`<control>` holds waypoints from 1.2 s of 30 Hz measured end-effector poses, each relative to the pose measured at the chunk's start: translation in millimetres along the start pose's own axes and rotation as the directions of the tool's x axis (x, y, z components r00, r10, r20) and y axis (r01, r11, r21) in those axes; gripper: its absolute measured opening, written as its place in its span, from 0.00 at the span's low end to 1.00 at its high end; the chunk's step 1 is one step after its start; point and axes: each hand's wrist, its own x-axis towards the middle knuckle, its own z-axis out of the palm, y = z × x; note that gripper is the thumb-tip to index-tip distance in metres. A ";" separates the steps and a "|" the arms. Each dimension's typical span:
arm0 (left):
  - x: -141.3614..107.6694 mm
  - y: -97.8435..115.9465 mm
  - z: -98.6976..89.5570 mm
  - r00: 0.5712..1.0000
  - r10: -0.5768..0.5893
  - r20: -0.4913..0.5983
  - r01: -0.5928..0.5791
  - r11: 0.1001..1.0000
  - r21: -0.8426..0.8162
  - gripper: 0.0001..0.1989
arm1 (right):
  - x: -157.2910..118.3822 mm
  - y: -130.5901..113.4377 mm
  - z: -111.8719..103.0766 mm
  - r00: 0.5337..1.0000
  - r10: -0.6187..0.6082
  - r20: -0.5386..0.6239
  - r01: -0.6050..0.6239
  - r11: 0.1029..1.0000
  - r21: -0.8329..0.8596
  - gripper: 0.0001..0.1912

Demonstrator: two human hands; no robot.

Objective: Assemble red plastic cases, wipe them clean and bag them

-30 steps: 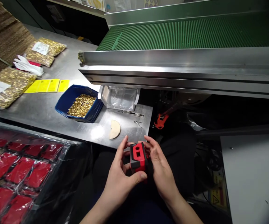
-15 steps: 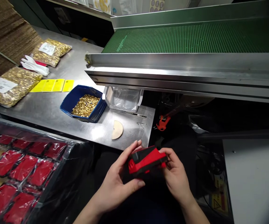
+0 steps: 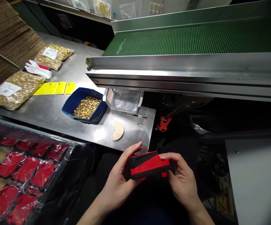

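Note:
A red and black block-shaped item [image 3: 149, 164] is held between both hands above my lap. My left hand [image 3: 120, 178] grips its left end, the index finger along the top edge and the thumb underneath. At its right end, my right hand [image 3: 182, 175] pinches it between thumb and fingers. Beyond them on the metal table lie a pale half-round disc [image 3: 118, 131], a thin metal tool [image 3: 135, 116] and a few small pins [image 3: 142, 125]. A blue bin [image 3: 69, 104] holds small gold pieces.
A green conveyor [image 3: 173, 40] with a metal rail crosses above the table. A lined crate [image 3: 79, 156] at lower left holds bagged red items [image 3: 26, 168]. A white bin [image 3: 139, 101], bags of gold pieces [image 3: 27, 86], yellow labels [image 3: 60, 87] and white gloves [image 3: 38, 69] are farther back.
The red and black item has turned so that its long side is more level. My right hand has shifted slightly to the right. The view has moved a little.

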 end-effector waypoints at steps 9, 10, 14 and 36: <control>14.4 -51.1 4.3 0.965 -0.193 0.180 0.246 0.904 -0.349 0.44 | 5.1 -33.4 17.1 0.977 -0.133 0.164 0.168 0.961 -0.221 0.17; 13.8 -55.8 4.8 0.961 -0.204 0.189 0.262 0.892 -0.369 0.45 | 5.6 -33.9 16.9 0.980 -0.098 0.174 0.132 0.971 -0.201 0.16; 10.9 -67.4 4.5 0.943 -0.226 0.242 0.314 0.844 -0.435 0.46 | 5.9 -31.5 9.2 0.969 0.090 0.229 -0.070 0.993 -0.095 0.16; 13.7 -77.6 5.7 0.878 -0.197 0.435 0.416 0.765 -0.492 0.43 | 12.7 -32.3 5.0 0.956 0.139 0.260 -0.169 0.981 0.098 0.17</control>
